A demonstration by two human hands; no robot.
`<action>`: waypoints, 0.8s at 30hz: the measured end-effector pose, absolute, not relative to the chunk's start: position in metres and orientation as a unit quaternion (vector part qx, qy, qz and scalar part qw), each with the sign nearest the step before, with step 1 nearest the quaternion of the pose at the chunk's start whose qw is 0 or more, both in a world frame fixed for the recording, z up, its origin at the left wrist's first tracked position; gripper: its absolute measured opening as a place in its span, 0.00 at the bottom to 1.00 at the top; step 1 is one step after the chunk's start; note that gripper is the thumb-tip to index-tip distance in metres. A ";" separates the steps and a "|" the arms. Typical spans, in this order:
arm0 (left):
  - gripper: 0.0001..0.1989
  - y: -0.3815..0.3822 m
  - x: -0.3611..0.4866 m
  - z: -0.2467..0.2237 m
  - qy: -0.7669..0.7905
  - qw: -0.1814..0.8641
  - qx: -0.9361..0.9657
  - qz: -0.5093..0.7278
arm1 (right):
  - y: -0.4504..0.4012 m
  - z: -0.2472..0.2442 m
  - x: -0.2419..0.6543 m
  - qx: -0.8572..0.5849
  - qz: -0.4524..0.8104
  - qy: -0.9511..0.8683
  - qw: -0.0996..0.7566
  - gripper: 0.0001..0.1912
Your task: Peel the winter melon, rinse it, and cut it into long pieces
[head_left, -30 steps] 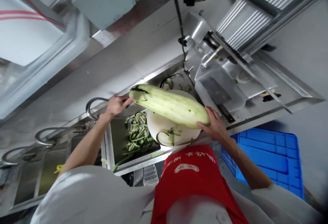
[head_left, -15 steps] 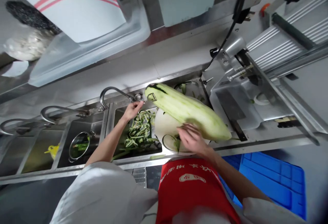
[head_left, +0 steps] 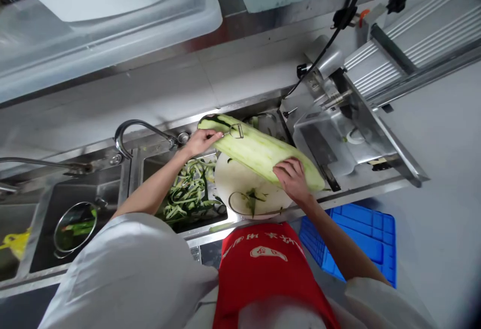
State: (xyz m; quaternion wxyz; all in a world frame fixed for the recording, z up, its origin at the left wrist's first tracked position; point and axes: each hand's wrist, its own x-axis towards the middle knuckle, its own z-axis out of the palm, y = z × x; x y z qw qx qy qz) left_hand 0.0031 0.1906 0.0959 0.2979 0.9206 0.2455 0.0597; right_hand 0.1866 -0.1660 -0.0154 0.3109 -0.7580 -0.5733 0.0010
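The left hand [head_left: 203, 142] pinches the handle of a peeler [head_left: 240, 131] between thumb and fingers, with its frame over the upper side of a gourd [head_left: 259, 153], near the left end. The right hand [head_left: 292, 176] lays bent fingers on the near side of the gourd, toward the right end; whether it grips or only rests there, I cannot tell. The gourd lies slantwise across a round white board [head_left: 225, 178], both ends reaching past it. Its surface is mostly pale green, with a dark strip of skin at the left end. A few scraps [head_left: 254, 197] lie on the board near the apron [head_left: 268, 269]. Just left of the board, a heap of peels [head_left: 191, 186] fills part of a sink, with a tap [head_left: 131, 124] behind. To the right stand a clear tub [head_left: 341, 153] and a slicer [head_left: 376, 118]; a blue crate [head_left: 364, 238] sits below the counter [head_left: 361, 188].
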 end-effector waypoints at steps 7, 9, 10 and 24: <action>0.29 0.216 -0.058 0.092 0.291 0.274 0.914 0.071 | -0.154 -0.019 0.179 -0.806 -0.040 -0.503 0.308 0.24; 0.29 0.218 -0.072 0.092 0.307 0.278 0.906 0.085 | -0.149 -0.022 0.160 -0.806 -0.042 -0.517 0.285 0.26; 0.29 0.218 -0.077 0.092 0.314 0.281 0.903 0.090 | -0.147 -0.024 0.148 -0.788 -0.029 -0.549 0.277 0.25; 0.41 0.235 0.041 0.104 0.233 0.011 0.972 -0.035 | -0.127 0.003 0.207 -0.837 -0.045 -0.464 0.285 0.31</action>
